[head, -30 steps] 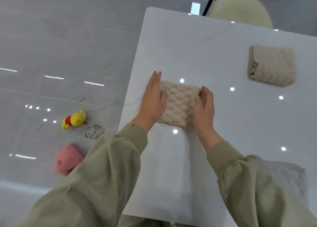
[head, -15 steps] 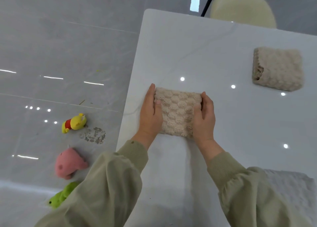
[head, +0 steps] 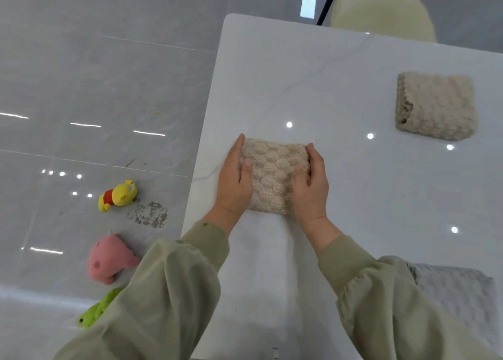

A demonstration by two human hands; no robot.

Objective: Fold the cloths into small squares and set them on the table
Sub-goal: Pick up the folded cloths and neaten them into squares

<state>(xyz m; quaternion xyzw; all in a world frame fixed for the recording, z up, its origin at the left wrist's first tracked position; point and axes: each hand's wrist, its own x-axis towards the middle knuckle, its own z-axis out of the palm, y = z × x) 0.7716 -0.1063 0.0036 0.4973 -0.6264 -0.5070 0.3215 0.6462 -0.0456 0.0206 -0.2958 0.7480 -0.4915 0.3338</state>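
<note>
A beige, bumpy cloth (head: 272, 174), folded into a small square, lies on the white table (head: 299, 68) near its left edge. My left hand (head: 234, 182) holds its left side, fingers along the edge and thumb on top. On the opposite side my right hand (head: 313, 188) cups the right edge, fingers curled round it and thumb on the cloth. A second beige cloth (head: 435, 105), folded square, sits apart at the far right.
A pale grey cloth (head: 457, 294) lies at the near right, partly under my right sleeve. A cream chair (head: 381, 8) stands beyond the table's far edge. On the floor to the left lie yellow (head: 118, 195), pink (head: 109, 259) and green (head: 95, 312) plush toys.
My hands went from lying flat on the cloth to gripping its two sides, thumbs on top. The cloth looks squeezed narrower between them and stays in the same spot.
</note>
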